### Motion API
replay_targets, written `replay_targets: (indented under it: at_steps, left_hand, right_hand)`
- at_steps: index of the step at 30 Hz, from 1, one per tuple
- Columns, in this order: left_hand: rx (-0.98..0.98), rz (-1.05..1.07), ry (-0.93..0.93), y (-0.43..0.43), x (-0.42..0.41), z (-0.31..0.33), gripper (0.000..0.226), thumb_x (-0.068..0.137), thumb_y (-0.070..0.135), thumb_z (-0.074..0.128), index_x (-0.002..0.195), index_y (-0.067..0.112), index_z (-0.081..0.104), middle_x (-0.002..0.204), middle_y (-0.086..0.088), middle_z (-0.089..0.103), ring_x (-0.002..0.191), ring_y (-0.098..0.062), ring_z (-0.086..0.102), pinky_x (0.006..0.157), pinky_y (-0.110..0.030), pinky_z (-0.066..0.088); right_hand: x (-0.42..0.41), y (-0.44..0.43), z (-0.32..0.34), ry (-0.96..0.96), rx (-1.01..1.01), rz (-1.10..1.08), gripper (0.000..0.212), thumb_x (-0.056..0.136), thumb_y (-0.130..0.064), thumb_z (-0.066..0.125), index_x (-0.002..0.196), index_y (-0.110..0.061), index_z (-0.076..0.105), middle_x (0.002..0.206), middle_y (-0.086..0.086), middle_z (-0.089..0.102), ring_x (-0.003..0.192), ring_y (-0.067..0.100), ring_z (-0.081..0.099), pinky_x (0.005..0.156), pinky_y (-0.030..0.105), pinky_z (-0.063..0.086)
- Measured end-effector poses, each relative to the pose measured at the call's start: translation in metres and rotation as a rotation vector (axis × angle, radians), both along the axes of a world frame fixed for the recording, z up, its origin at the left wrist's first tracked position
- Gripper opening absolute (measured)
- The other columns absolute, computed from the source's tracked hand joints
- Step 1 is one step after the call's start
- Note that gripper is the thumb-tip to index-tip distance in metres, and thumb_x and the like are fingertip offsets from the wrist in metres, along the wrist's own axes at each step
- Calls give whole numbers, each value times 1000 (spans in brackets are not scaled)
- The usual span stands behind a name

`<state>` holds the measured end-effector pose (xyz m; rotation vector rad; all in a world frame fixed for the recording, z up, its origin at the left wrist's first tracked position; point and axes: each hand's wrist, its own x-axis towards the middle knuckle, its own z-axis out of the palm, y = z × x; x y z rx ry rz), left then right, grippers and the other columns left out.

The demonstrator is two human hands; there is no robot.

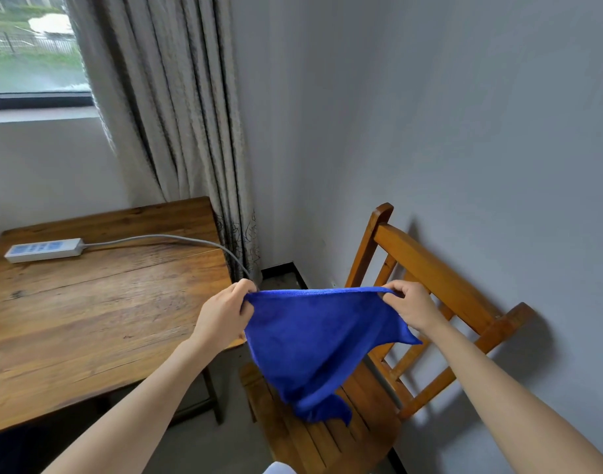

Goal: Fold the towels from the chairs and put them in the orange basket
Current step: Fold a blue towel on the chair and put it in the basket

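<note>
Your left hand (224, 311) and right hand (411, 304) each pinch a top corner of the blue towel (313, 340), its edge stretched taut between your fingers. Below them the cloth hangs to a point — its tip on the seat of the wooden chair (430, 268) — with the wooden table (88, 302) off to the left of your left fingers.

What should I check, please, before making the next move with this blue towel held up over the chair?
1. The left hand pinches one top corner of the blue towel: ok.
2. The right hand pinches the other top corner: ok.
3. The top edge is stretched between the hands: ok.
4. The towel hangs flat: not ok; its lower end is bunched and twisted above the seat of the chair.
5. The table has bare wood for folding, away from the power strip: ok.
6. The orange basket is within reach: cannot tell; it is not in view.
</note>
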<state>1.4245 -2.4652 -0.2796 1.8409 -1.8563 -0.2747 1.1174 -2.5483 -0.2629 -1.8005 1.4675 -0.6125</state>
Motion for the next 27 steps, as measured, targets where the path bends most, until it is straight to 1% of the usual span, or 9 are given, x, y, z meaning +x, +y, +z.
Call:
replay_targets:
  at_steps: [2,6,10,11,13,16,19,23,27]
  left_hand:
    - [49,-43,94,0,7,-3,17,90,3,48,99,17,54,85,4,57,69,-9,52,56,-8,35]
    - [113,6,296,-4,18,-9,22,89,0,50,90,21,55,78,6,58,71,-9,55,58,-10,40]
    - [65,60,353,-23,24,4,19,90,1,51,85,19,55,74,7,56,70,-7,54,59,-14,40]
    - [20,89,398,-31,25,11,19,90,0,50,85,18,56,74,7,56,70,-9,53,59,-15,41]
    - [-84,171,509,-49,30,28,19,88,-3,50,85,14,58,74,5,57,68,-11,52,59,-18,40]
    - [-216,250,659,-70,37,60,19,87,-5,49,84,11,59,71,-2,58,65,-15,51,61,-25,41]
    - [-342,286,712,-77,34,92,22,87,-5,47,83,13,58,68,-1,56,55,-1,53,52,-15,41]
    - [-484,292,687,-71,17,133,34,87,-6,45,76,25,55,69,2,56,51,5,54,48,-9,42]
    - [-568,316,682,-45,-16,156,36,89,-7,42,77,25,54,69,1,55,49,3,54,46,-10,43]
  right_hand:
    - [-2,-5,-1,81,43,97,14,94,-15,52,96,-7,63,87,6,64,84,14,59,68,23,48]
    - [0,-18,-4,444,176,352,12,93,-17,53,83,-18,58,81,-2,59,76,9,55,62,16,42]
    - [16,-45,2,607,23,252,24,93,-10,47,73,-24,50,77,-2,56,77,17,57,55,18,37]
    - [23,-54,8,596,-53,194,25,93,-8,45,74,-24,51,77,-2,57,79,18,56,54,19,36]
    - [38,-73,27,517,-212,59,19,92,-7,44,91,-17,61,93,2,63,85,18,56,56,18,38]
    - [55,-99,61,339,-376,-109,23,92,-5,47,106,-6,64,108,10,66,96,26,59,70,24,42]
    - [60,-113,91,145,-485,-216,20,91,-6,50,104,-2,64,107,14,67,98,29,59,75,27,41]
    - [52,-115,121,-100,-588,-224,20,93,-6,47,105,-2,62,104,12,65,89,20,56,73,24,43]
    - [26,-110,142,-210,-637,-136,20,95,-9,47,107,-3,61,104,11,65,87,13,52,68,15,42]
